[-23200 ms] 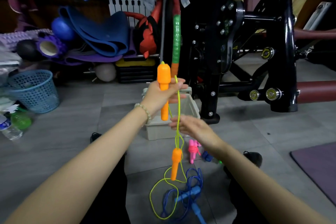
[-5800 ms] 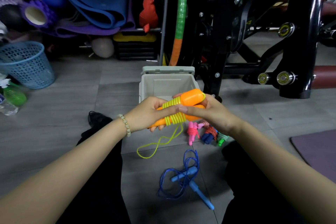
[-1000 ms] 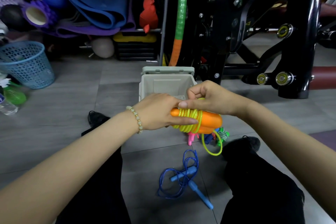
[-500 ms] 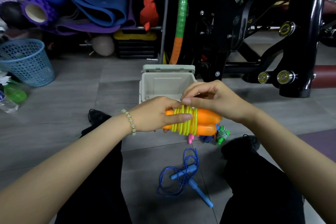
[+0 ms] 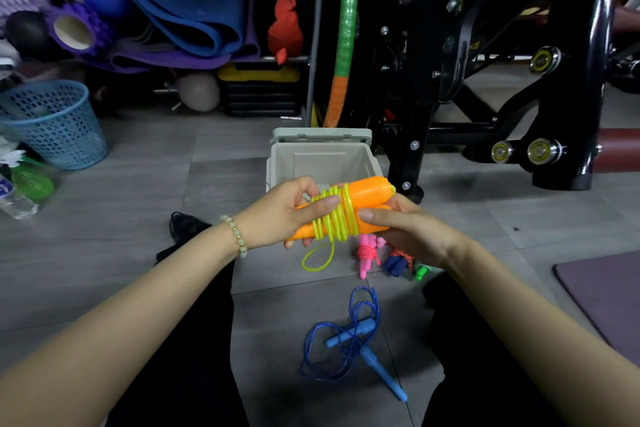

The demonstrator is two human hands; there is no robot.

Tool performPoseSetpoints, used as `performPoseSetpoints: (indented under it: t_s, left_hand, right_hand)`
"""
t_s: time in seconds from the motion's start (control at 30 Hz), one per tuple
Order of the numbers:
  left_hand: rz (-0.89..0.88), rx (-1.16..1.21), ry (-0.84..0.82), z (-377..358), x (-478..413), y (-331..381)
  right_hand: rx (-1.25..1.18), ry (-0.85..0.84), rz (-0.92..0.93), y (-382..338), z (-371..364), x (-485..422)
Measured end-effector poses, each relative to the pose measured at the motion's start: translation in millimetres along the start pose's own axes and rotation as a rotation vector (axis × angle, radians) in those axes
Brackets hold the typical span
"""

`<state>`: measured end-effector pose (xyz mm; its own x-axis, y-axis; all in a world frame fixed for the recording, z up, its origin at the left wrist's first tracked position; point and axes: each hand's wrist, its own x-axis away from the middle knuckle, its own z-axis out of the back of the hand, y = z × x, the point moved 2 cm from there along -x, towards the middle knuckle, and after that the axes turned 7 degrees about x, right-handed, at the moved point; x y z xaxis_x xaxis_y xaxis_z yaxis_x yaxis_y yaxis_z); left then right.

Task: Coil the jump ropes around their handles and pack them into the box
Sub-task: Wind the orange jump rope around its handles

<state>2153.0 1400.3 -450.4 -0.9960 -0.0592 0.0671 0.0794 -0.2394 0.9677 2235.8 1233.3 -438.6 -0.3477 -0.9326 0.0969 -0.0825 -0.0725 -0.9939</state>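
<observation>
The left hand (image 5: pixel 287 215) grips the narrow end of the two orange handles (image 5: pixel 369 192), fingers curled beneath and thumb laid over the first turns of the yellow rope (image 5: pixel 334 218). The right hand (image 5: pixel 408 232) cradles the thick end from below, with its thumb pressed on top beside the last turn. The handles lie side by side, held in the air between both hands. The rope is wound round their middle in close rings, and a short loose loop (image 5: pixel 317 258) hangs just under the left hand. That loop looks like the last bit to deal with. It is best tucked under one of the tight turns while the left thumb pins the coil, because slack here would let the rings spring apart. The handles should stay pressed together so that nothing slides toward the tapered end. The open box (image 5: pixel 323 158) stands on the floor just beyond both hands, an easy reach forward. Below the right hand lie a few small wound bundles (image 5: pixel 367 255), and nearer the person a blue rope (image 5: pixel 349 340) sprawls uncoiled, so more winding remains
</observation>
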Motion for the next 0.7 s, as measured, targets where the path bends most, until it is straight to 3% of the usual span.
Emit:
performPoseSetpoints:
  t_s: [0.3, 0.6, 0.7]
  left_hand:
    - [-0.06, 0.177, 0.024, -5, -8, -7]
    - [0.01, 0.128, 0.412, 12, -23, -19]
    - [0.048, 0.104, 0.445, 17, -27, -25]
  right_hand:
    - [-0.37, 0.001, -0.022, 39, -7, -11]
    - [0.003, 0.33, -0.147, 45, -19, -19]
    - [0.165, 0.426, -0.129, 45, -20, -17]
